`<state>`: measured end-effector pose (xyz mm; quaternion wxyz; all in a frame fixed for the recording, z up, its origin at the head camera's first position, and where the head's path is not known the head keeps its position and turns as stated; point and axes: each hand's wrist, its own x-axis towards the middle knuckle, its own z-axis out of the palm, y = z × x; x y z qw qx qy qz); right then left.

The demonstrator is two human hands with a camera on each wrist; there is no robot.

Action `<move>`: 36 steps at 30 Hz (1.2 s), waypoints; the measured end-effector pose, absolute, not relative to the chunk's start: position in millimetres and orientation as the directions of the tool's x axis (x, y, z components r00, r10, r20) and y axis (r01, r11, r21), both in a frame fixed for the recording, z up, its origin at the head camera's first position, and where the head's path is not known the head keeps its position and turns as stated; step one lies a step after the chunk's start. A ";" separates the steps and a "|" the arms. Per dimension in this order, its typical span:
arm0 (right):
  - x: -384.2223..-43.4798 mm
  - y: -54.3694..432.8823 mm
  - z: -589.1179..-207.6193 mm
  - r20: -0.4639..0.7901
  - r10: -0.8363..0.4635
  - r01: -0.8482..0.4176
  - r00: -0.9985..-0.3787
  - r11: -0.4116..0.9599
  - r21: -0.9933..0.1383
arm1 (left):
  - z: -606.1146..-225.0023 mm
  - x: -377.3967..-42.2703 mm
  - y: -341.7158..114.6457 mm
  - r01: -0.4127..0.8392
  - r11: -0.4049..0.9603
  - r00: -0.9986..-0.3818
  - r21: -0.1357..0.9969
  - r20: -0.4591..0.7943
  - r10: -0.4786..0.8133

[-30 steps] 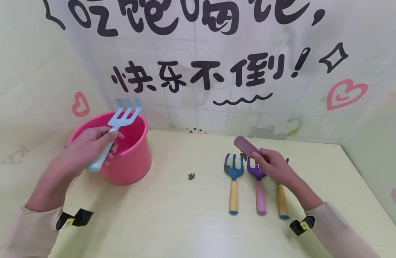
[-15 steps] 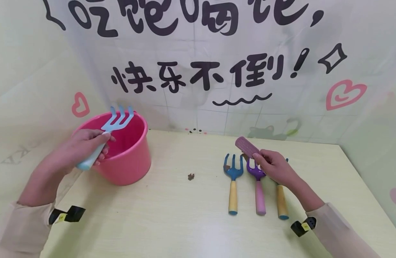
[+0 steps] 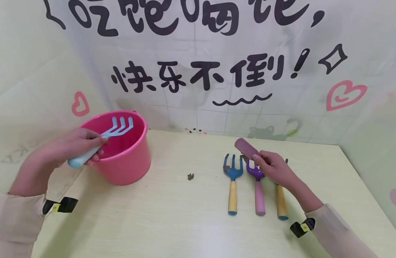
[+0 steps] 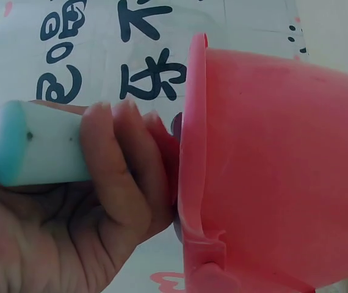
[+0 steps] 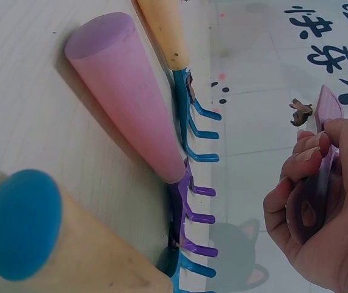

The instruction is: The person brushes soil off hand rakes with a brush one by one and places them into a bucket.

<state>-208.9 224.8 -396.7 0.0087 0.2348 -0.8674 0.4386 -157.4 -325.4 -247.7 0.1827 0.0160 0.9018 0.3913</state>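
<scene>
My left hand (image 3: pixel 80 143) grips the handle of a light blue hand fork (image 3: pixel 119 129), also seen by its handle end (image 4: pixel 39 143) in the left wrist view. The fork's tines hang over the mouth of a pink bucket (image 3: pixel 130 163), and my fingers are by its rim. My right hand (image 3: pixel 275 168) pinches a small mauve tool (image 3: pixel 246 147) with a dotted face; a hole shows in its handle end in the right wrist view. A brown dry leaf scrap (image 5: pixel 300 113) shows beside this tool's head; what supports it is unclear.
Under and beside my right hand lie a blue fork with a wooden handle (image 3: pixel 232 197), a purple fork with a pink handle (image 3: pixel 260 199) and another wooden-handled fork (image 3: pixel 281 206). Another leaf scrap (image 3: pixel 190 176) lies mid-table (image 3: pixel 172 215). A printed curtain (image 3: pixel 191 114) hangs behind.
My left hand has moved left and slightly down, and the light blue fork has tipped flatter, its tines lower over the bucket. My right hand has barely moved.
</scene>
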 end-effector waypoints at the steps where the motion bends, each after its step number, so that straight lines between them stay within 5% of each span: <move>1: -208.6 224.6 -396.6 0.223 -0.399 -0.416 -0.889 0.502 -0.758 | -247.2 -158.1 -325.6 -0.114 0.701 -0.929 0.704 -0.326 0.176; 13: -207.9 223.1 -397.4 0.208 -0.400 -0.402 -0.893 0.499 -0.768 | -241.3 -166.2 -317.8 -0.100 0.824 -0.906 0.557 -0.394 0.156; 36: -208.5 223.9 -403.8 0.194 -0.426 -0.413 -0.883 0.512 -0.753 | -249.4 -194.0 -300.6 -0.049 0.919 -0.939 0.392 -0.332 0.092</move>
